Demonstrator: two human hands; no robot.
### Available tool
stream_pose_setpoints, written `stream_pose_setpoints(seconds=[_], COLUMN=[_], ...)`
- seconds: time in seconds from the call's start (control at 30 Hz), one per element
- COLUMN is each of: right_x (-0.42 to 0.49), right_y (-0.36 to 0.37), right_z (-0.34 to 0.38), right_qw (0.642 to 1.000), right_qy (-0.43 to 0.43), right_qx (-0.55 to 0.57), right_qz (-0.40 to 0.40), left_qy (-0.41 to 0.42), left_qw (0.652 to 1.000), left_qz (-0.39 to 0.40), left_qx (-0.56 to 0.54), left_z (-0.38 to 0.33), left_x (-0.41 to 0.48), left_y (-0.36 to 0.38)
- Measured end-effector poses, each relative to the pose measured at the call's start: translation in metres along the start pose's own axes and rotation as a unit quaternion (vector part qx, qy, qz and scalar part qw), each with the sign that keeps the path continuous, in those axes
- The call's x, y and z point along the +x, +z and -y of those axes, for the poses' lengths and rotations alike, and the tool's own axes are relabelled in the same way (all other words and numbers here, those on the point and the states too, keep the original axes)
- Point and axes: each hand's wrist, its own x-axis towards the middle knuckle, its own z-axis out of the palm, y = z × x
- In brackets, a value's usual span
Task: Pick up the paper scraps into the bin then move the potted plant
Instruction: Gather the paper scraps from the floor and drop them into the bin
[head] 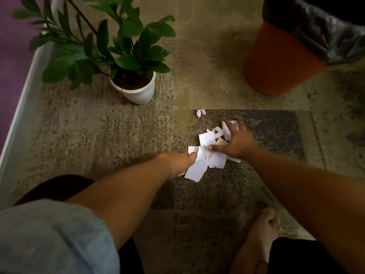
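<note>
- The paper scraps [205, 155] lie heaped on the carpet [98, 135], well short of the bin [280, 62], likely so they lift in one go.
- The left hand [178, 161] has its fingers closed on the heap's near edge; the right hand [237, 139] spreads its fingers apart over the far side, penning the pieces in.
- One crumpled scrap [200, 112] sits apart, between heap and bin.
- The potted plant [136, 86] stands far left of the bin, by a white ledge [21, 99].
- The room is dim.
</note>
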Motion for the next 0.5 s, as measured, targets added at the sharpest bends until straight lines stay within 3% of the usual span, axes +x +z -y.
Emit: stream_pose_setpoints(seconds=[0.27, 0.5], right_x=[-0.045, -0.056], right_y=[0.030, 0.037], right_z=[0.041, 0.050], right_qw=[0.987, 0.990], right_qy=[-0.062, -0.113], right_qx=[-0.150, -0.088], right_qz=[0.007, -0.020], left_qy=[-0.042, -0.093], left_qw=[0.988, 0.939], left_qz=[-0.074, -0.138], left_qx=[-0.131, -0.300], left_z=[0.006, 0.010], left_x=[0.010, 0.024], left_y=[-0.006, -0.008])
